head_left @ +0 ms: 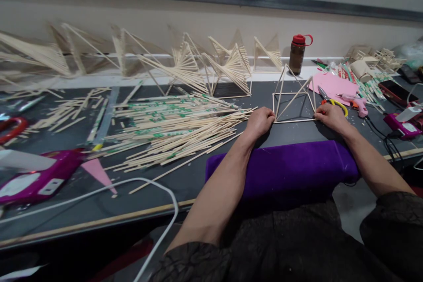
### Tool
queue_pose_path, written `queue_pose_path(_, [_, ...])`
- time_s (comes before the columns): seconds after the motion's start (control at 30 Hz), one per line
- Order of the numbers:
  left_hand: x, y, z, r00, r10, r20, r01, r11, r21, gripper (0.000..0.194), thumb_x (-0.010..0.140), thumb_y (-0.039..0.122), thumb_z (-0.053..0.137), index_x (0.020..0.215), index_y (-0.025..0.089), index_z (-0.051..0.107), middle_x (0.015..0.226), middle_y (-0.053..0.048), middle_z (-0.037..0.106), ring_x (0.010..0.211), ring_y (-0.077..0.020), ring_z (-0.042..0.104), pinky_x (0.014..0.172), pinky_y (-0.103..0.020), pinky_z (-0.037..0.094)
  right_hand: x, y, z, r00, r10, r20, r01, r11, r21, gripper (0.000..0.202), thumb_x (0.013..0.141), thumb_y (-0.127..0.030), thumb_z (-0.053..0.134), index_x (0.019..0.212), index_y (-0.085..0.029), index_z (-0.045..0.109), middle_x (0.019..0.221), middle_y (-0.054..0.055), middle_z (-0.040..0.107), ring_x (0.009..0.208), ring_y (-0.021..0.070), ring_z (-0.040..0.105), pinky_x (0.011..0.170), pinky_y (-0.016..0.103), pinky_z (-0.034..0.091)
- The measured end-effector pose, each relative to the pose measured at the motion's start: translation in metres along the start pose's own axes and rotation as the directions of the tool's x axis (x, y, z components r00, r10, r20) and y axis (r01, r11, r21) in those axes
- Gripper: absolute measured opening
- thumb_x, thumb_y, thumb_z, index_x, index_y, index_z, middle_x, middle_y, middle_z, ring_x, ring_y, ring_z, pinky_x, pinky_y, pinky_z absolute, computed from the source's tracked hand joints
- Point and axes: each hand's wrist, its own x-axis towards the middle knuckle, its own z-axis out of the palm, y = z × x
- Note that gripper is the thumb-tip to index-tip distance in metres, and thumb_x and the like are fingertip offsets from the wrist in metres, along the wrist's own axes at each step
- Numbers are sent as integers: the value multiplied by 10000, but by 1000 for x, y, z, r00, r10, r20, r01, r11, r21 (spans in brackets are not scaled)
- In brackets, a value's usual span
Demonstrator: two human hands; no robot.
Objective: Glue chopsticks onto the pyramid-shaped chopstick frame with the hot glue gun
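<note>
A small open frame of thin wooden sticks (295, 121) stands on the dark table in front of me, with a square base and slanting sticks rising to peaks. My left hand (262, 121) pinches its near left corner, fingers closed. At the near right corner, my right hand (328, 116) is closed on the frame too, thumb and finger together. Just beyond my right hand lie scissors with yellow handles (340, 106) and a pink glue gun (355, 102). Left of my left hand spreads a pile of loose chopsticks (185, 141), some in printed wrappers.
Twisted stick structures (185, 64) line the wall. A brown bottle with a red lid (298, 55) stands behind the frame. A purple cushion (297, 165) lies along the near edge. Magenta power strips (42, 174), a white cable (132, 180), pink paper (333, 86) and a phone (396, 93) are around.
</note>
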Motion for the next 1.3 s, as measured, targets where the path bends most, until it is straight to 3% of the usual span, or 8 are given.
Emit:
queue_pose_path(0.2, [-1,2,1,999,49,6,-50,995,84,315,887,165,437,983,123,734,1043,-158,734,972,-254,652,875,-331,455,0,-2,-2,999,14,30,-14,1000,-13,211,846,-273,590,882,-158,764,878,82,730,792,202,638,694,298,409])
queue_pose_path(0.47, [0,0,-5,976,-205,-78,191,969,-155,295,935,224,399,994,148,678,778,-80,713,752,-198,644,783,-304,454,0,-1,-2,1000,12,27,-10,998,-68,237,866,-294,584,914,-151,767,914,87,742,806,203,643,689,294,406])
queue_pose_path(0.67, [-5,1,-18,955,-268,-125,220,926,-305,407,947,338,348,659,187,592,621,-42,638,642,-172,601,690,-287,455,-1,-4,-4,999,34,34,-31,996,-79,213,870,-284,596,930,-165,763,933,87,750,813,202,650,685,287,412])
queue_pose_path(0.8, [-18,4,-30,988,-115,107,156,791,-591,296,825,371,550,604,178,585,595,-20,635,482,-106,505,511,-240,396,-3,-5,-4,1000,16,18,-15,996,-85,212,870,-311,606,947,-179,753,933,70,758,834,200,657,695,283,415])
queue_pose_path(0.9, [-27,9,-34,935,52,352,198,746,-636,110,681,266,684,664,158,681,601,-25,655,498,-109,535,485,-226,384,-4,-4,-4,1000,12,10,-11,996,-85,201,866,-314,607,934,-190,750,925,53,758,825,186,652,689,272,405])
queue_pose_path(0.97, [-30,16,-34,908,109,404,197,740,-644,118,657,229,683,735,156,735,643,-36,678,544,-122,571,506,-232,412,-3,-4,-4,1000,19,25,-17,996,-89,198,865,-314,607,927,-190,749,910,53,756,807,183,644,670,270,392])
queue_pose_path(1.13, [-30,25,-29,955,219,202,-38,762,-647,264,690,294,676,910,197,786,1083,-77,729,822,-157,645,684,-264,501,-3,-6,-6,998,1,55,5,995,-103,198,876,-311,601,925,-182,745,928,69,754,828,194,643,665,276,377])
queue_pose_path(1.3, [-23,9,-26,991,-130,-37,112,944,-311,352,829,446,578,625,177,679,601,-36,632,635,-173,580,625,-294,425,-3,-8,-7,996,25,84,-15,993,-119,188,869,-297,608,937,-187,745,927,65,760,832,197,650,651,273,372])
